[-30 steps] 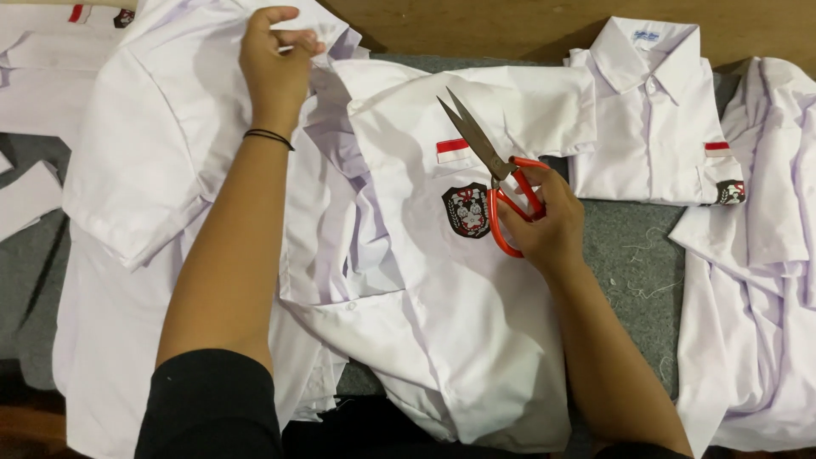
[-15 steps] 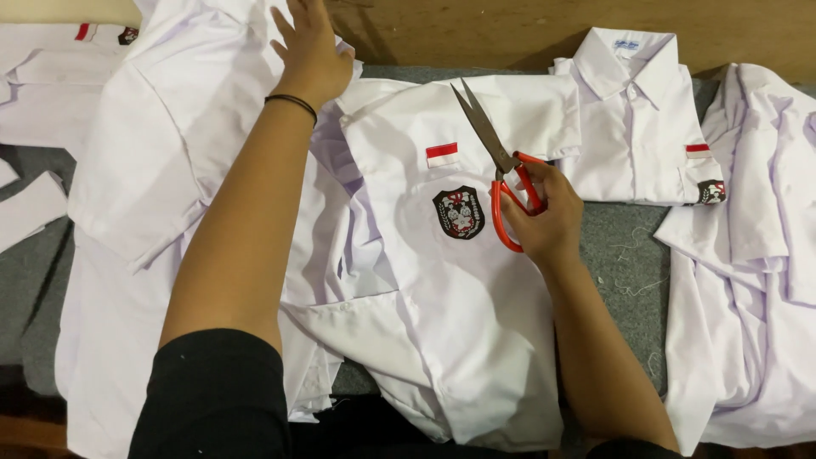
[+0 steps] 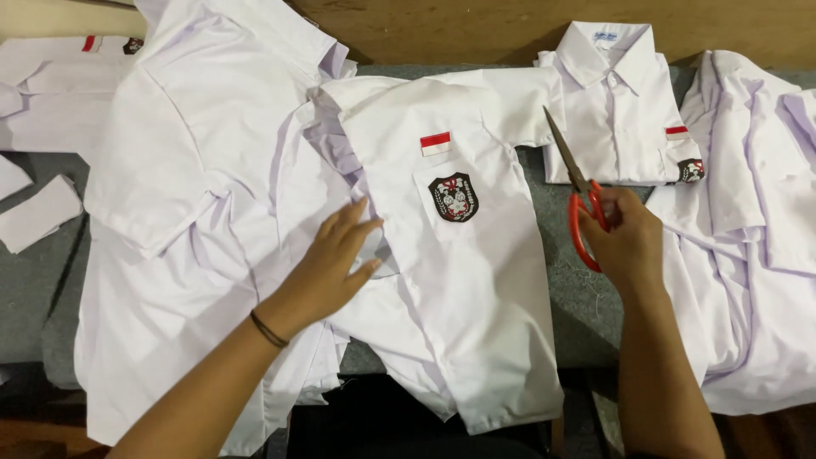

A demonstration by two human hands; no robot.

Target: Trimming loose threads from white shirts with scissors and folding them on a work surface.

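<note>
A white short-sleeved shirt [image 3: 476, 289] lies spread in front of me, with a small red-and-white patch and a dark round badge [image 3: 453, 197] on its chest pocket. My left hand [image 3: 333, 263] rests flat on the left edge of this shirt, fingers apart, a dark band on the wrist. My right hand [image 3: 627, 236] grips red-handled scissors [image 3: 578, 204] to the right of the shirt, over the grey surface. The blades are closed and point up and away from me.
A larger white shirt [image 3: 195, 195] lies spread at the left. A folded white shirt [image 3: 616, 110] sits at the back right, and more white shirts [image 3: 756, 238] are heaped at the far right. White cloth pieces [image 3: 38, 212] lie on the grey mat [image 3: 569, 314].
My left hand came down from the far shirt's collar onto the middle shirt's left edge. My right hand with the scissors slid off the shirt to its right side.
</note>
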